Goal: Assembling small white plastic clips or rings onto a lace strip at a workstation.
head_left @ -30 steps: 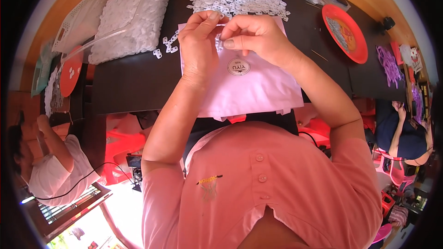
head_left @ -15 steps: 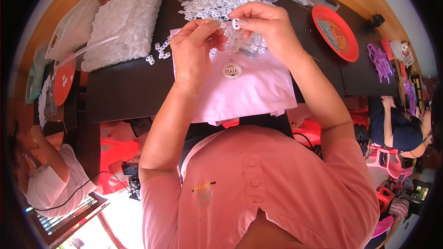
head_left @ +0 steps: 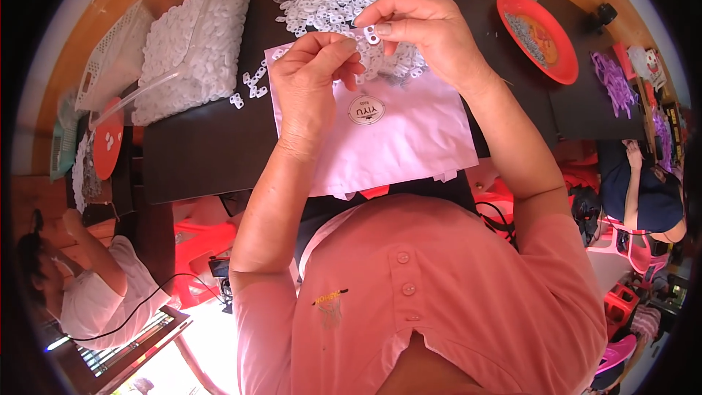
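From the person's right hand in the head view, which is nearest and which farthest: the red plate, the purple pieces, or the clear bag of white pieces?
1. Red plate, just to the right of the right hand.
2. Clear bag of white pieces, off to the left, beyond the left hand.
3. Purple pieces, far right, past the plate.
The last two are nearly level, so that order is unsure.

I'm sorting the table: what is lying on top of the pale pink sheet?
On the pale pink sheet lie part of a heap of small white plastic pieces and a round label. The left hand and right hand cover the rest.
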`<action>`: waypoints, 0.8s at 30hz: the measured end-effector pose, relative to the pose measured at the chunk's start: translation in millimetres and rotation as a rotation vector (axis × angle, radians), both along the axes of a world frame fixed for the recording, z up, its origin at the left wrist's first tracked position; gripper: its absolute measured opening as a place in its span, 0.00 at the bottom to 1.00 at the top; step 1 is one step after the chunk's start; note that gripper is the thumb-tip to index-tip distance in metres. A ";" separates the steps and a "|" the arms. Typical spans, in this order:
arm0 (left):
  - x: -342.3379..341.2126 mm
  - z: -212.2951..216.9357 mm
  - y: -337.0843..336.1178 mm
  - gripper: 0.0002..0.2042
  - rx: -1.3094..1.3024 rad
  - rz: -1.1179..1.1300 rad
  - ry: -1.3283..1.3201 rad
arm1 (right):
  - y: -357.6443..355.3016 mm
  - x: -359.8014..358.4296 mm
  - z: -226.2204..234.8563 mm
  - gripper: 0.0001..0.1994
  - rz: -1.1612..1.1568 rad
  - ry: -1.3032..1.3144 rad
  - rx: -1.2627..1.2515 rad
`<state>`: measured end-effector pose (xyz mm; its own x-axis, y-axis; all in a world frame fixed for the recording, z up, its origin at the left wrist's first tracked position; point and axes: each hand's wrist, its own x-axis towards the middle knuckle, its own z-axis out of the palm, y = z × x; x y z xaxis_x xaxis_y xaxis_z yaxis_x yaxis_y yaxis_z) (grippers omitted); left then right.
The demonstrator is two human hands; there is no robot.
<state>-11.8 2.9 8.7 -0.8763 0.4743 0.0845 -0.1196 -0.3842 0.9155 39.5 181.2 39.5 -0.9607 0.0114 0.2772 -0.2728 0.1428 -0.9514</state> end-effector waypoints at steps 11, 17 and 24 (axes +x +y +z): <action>4.3 0.8 1.6 0.04 0.023 -0.041 -0.007 | -5.4 1.4 0.0 0.09 0.001 -0.016 0.077; 8.6 3.2 2.5 0.05 0.080 -0.074 0.024 | -6.2 3.2 2.0 0.11 -0.005 -0.007 -0.058; 9.8 -0.8 2.2 0.12 0.092 -0.047 0.156 | -1.8 4.4 3.9 0.14 0.049 0.001 -0.036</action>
